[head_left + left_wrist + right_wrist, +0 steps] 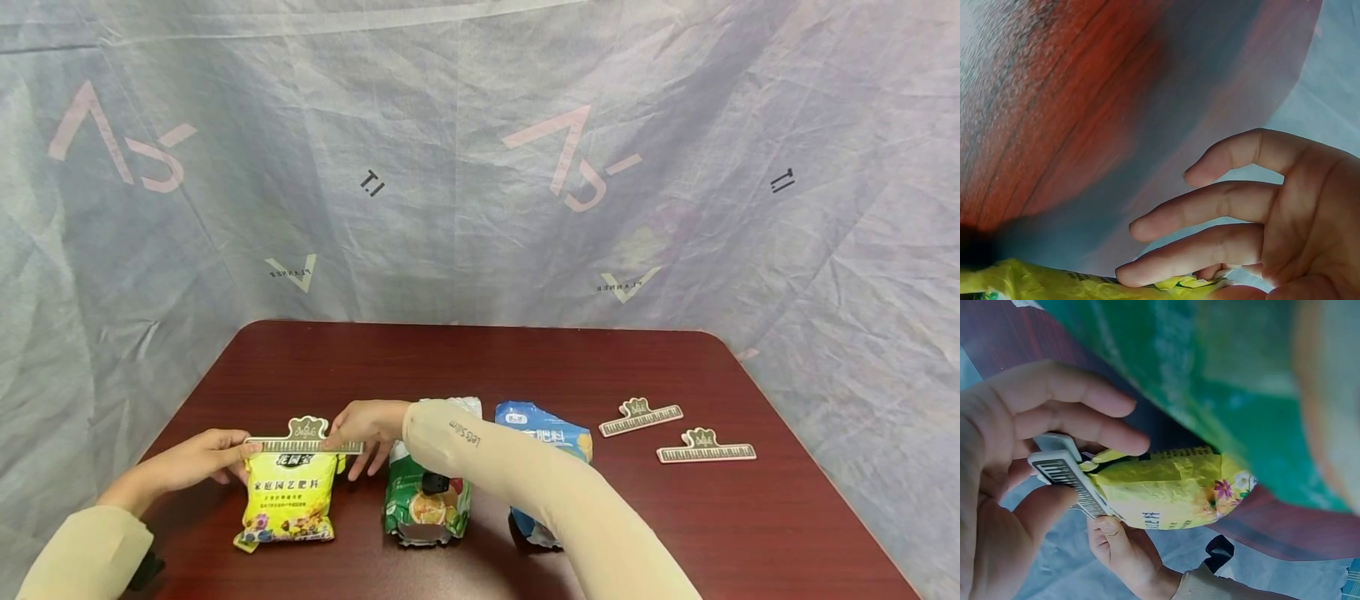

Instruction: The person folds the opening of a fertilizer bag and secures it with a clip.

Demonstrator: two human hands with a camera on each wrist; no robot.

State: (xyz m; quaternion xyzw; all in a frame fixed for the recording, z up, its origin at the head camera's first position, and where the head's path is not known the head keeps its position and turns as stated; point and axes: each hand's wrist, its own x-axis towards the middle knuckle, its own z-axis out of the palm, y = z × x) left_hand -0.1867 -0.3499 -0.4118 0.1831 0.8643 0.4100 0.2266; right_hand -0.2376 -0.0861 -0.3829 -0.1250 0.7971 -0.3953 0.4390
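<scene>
A yellow fertilizer bag (291, 496) stands at the table's left, a piano-key-patterned clip (281, 447) lying across its top edge. My left hand (206, 457) pinches the bag's top left corner at the clip's end, its other fingers (1204, 256) spread loosely. From the other side, my right hand (375, 423) grips the clip, thumb (1050, 509) on its front face and fingers around behind. In the right wrist view, folded yellow film shows beside the clip's bar (1063, 472). How deep the bag's edge sits inside it is hidden.
Right of the yellow bag stands a green bag (420, 492) with fruit pictures, partly behind my right arm. A blue bag (536, 425) is beyond it. Two similar clips, one farther back (641, 417) and one nearer (707, 448), lie on the dark red table's (480, 358) right side.
</scene>
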